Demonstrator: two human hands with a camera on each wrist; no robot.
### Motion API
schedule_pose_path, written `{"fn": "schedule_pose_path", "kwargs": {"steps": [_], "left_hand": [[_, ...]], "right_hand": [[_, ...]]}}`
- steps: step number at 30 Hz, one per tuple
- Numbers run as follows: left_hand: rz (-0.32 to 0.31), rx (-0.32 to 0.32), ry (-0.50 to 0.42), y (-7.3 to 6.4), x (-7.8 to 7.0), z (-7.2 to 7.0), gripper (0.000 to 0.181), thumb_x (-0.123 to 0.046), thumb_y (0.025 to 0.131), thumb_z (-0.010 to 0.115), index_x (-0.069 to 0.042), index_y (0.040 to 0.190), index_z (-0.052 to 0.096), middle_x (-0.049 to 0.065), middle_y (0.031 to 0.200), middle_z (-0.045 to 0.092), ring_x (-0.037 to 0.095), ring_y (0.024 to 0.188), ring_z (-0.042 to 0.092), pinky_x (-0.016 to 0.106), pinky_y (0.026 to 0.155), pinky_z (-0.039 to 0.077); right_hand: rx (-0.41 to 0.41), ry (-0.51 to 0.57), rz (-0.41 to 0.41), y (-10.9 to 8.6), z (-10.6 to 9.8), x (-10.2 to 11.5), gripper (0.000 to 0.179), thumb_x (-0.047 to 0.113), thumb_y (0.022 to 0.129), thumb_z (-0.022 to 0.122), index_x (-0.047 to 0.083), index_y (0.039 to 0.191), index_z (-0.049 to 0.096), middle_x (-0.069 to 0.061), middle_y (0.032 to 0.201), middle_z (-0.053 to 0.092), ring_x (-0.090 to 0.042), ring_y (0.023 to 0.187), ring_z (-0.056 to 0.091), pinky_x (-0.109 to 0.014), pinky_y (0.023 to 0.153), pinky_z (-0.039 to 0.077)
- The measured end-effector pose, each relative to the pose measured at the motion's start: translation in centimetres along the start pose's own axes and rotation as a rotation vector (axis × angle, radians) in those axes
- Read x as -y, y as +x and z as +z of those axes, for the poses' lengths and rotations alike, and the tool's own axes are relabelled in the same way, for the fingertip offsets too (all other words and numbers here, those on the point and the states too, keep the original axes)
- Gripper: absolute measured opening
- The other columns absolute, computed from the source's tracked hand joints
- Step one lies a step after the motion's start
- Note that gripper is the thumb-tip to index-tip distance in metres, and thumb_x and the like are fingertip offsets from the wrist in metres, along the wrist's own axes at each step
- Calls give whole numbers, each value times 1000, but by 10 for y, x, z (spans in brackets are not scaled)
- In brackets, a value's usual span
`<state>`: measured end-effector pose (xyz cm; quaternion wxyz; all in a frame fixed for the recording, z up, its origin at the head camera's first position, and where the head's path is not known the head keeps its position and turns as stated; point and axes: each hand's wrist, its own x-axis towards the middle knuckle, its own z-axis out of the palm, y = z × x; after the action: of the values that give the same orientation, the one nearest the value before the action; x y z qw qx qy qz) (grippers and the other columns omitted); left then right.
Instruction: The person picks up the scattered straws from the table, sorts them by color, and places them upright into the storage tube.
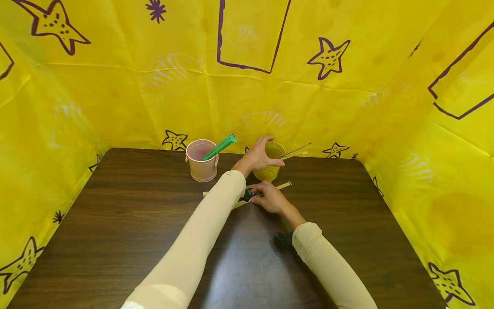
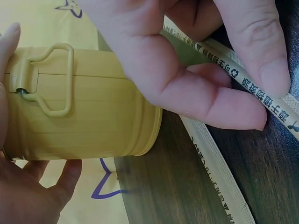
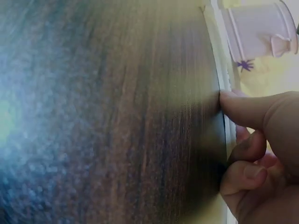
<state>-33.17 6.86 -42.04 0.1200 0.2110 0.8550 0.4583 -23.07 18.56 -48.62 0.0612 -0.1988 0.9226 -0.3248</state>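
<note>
A yellow bucket [image 1: 266, 174] stands near the back edge of the table; thin sticks lean out over its right side. My left hand [image 1: 258, 159] grips it near the rim, with the thumb across the front. Just in front of the bucket, my right hand [image 1: 272, 198] pinches a paper-wrapped straw [image 2: 233, 74] between thumb and finger, low over the tabletop. Dark printing runs along its wrapper. Another wrapped straw [image 2: 208, 161] lies on the wood beside it. The left forearm partly covers the straws in the head view.
To the left stands a pink bucket [image 1: 203, 171] with green-wrapped sticks [image 1: 218, 148] slanting out of it. The dark wooden table [image 1: 115, 223] meets a yellow patterned cloth [image 1: 135, 107] at its back and sides.
</note>
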Motion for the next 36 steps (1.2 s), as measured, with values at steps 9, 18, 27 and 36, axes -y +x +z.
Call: {"fn": "schedule_pose_path", "kwargs": {"steps": [9, 18, 27, 36], "left_hand": [[0, -1, 0, -2, 0, -2, 102, -51, 80, 84, -24, 160, 27, 5, 170, 21, 32, 154, 29, 53, 122, 34], [-7, 0, 3, 0, 1, -3, 103, -52, 80, 85, -25, 160, 27, 6, 170, 20, 32, 155, 28, 54, 122, 34], [-10, 3, 4, 2, -1, -3, 103, -52, 80, 85, -24, 160, 27, 7, 169, 21, 32, 154, 29, 52, 122, 34], [-22, 3, -11, 3, 0, -1, 104, -51, 79, 86, -24, 161, 27, 6, 170, 20, 32, 155, 27, 51, 123, 33]], "right_hand": [[16, -129, -24, -7, -9, 3, 12, 18, 93, 75, 11, 103, 73, -6, 98, 67, -22, 95, 61, -41, 87, 52], [47, -196, -97, -29, -41, -13, 13, 14, 98, 68, 8, 106, 76, -7, 101, 69, -21, 93, 64, -41, 86, 55], [85, -36, -53, -56, -93, -14, 7, 20, 98, 70, 17, 103, 73, 1, 97, 69, -15, 89, 63, -29, 80, 52], [-505, 348, -10, -63, -137, 2, 11, 13, 99, 68, 4, 99, 62, 9, 83, 62, -5, 64, 54, -20, 58, 45]]}}
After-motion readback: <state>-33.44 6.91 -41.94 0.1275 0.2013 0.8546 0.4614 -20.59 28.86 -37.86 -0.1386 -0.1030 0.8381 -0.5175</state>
